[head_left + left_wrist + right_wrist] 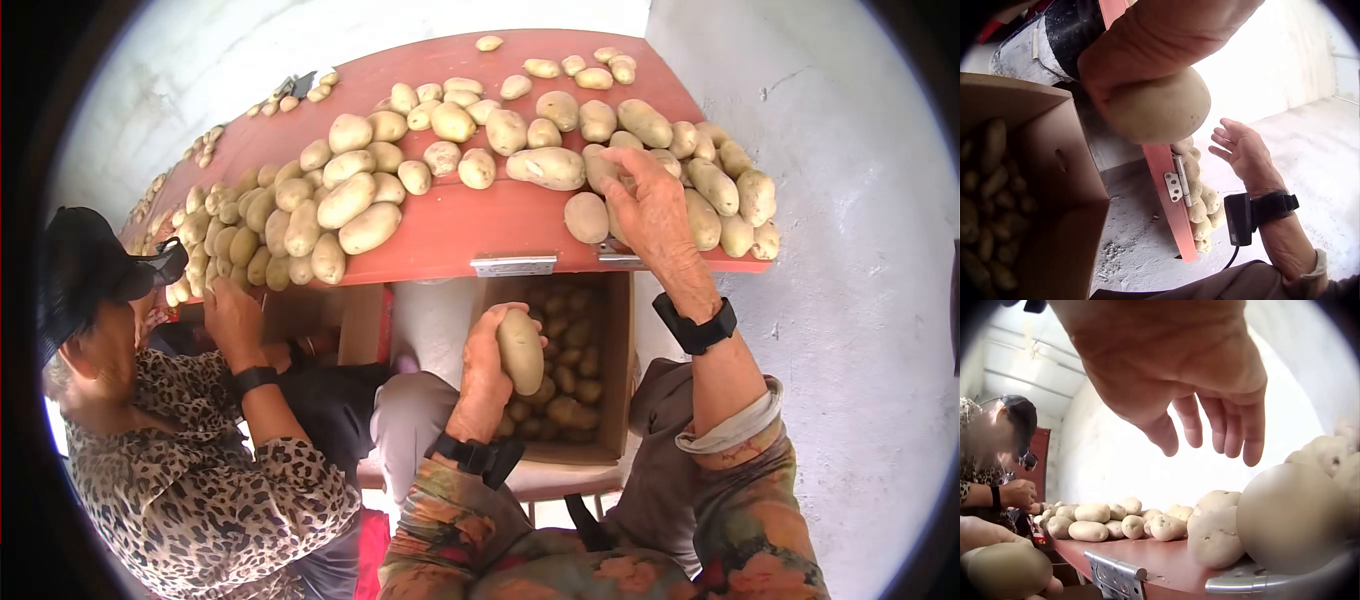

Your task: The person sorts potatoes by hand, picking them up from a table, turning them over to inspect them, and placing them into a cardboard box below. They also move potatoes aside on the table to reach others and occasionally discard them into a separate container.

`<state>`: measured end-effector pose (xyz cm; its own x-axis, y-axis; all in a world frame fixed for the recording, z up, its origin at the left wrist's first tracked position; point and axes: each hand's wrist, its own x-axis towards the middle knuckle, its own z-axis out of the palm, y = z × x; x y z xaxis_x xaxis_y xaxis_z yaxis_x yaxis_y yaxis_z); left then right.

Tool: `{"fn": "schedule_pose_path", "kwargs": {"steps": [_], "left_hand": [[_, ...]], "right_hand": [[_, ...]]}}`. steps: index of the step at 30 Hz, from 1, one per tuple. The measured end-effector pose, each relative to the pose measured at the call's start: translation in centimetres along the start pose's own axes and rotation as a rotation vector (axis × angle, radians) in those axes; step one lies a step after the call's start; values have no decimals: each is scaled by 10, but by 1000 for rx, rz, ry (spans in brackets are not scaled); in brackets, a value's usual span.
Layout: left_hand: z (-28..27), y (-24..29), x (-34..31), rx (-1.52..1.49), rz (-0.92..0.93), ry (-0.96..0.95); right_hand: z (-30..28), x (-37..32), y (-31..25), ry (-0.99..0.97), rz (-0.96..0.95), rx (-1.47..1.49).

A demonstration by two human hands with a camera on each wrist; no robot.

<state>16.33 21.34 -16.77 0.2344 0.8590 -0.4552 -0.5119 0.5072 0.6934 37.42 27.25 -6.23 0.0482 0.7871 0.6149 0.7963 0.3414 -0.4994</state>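
My left hand [487,365] grips a large oval potato [521,352] above the cardboard box; in the left wrist view that potato [1160,109] fills the palm. Over the right end of the red table my right hand [650,210] hangs above the potatoes, fingers spread and bent a little downward. In the right wrist view the right hand [1172,369] shows nothing in its fingers, with a near potato [1294,519] below it. Whether a fingertip touches a potato in the head view, I cannot tell.
A cardboard box [618,400] holding many potatoes stands below the table edge. Metal hinges [513,266] sit along the red table [450,235]. Potatoes spread across its top. At left another person [190,450] in a leopard-print top handles potatoes. A bucket [1029,53] stands beyond the box.
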Motion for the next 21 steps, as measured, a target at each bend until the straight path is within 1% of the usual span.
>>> {"fn": "schedule_pose_path", "kwargs": {"steps": [2, 6, 8, 9, 11, 12, 13, 14, 15, 16, 17, 18, 19, 20, 21], "left_hand": [[0, -2, -1, 15, 51, 3], [-10, -12, 8, 12, 114, -33], [-15, -12, 12, 153, 206, 10], [-13, -11, 11, 154, 214, 13], [-5, -10, 6, 127, 210, 108], [-2, -8, 6, 109, 178, 106], [-3, -15, 10, 53, 192, 44], [-11, -26, 21, 17, 230, -74], [-15, -36, 25, -49, 293, -145], [-16, -38, 25, -36, 330, -186], [-12, -30, 18, 11, 271, -189], [-7, -24, 15, 47, 185, -137], [-1, -20, 10, 68, 122, -80], [-3, -19, 10, 118, 108, -80], [-4, -19, 15, 109, 93, -84]], "right_hand": [[-3, 0, 3, 62, 12, 62], [-6, -1, 4, 33, 57, 27], [-6, -3, -3, -27, 22, -39], [-6, -4, -5, -25, 16, -33], [-5, -10, -7, -169, -32, -233], [-2, -14, 0, -187, -105, -286], [4, -17, 8, -196, -193, -312], [12, -24, 23, -102, -312, -381], [12, -23, 15, -186, -245, -344], [13, -27, 15, -175, -280, -386], [19, -27, 28, -234, -267, -360], [17, -27, 19, -278, -210, -368], [14, -27, 11, -290, -193, -370], [13, -28, 9, -310, -164, -398], [16, -26, 9, -298, -195, -388]]}}
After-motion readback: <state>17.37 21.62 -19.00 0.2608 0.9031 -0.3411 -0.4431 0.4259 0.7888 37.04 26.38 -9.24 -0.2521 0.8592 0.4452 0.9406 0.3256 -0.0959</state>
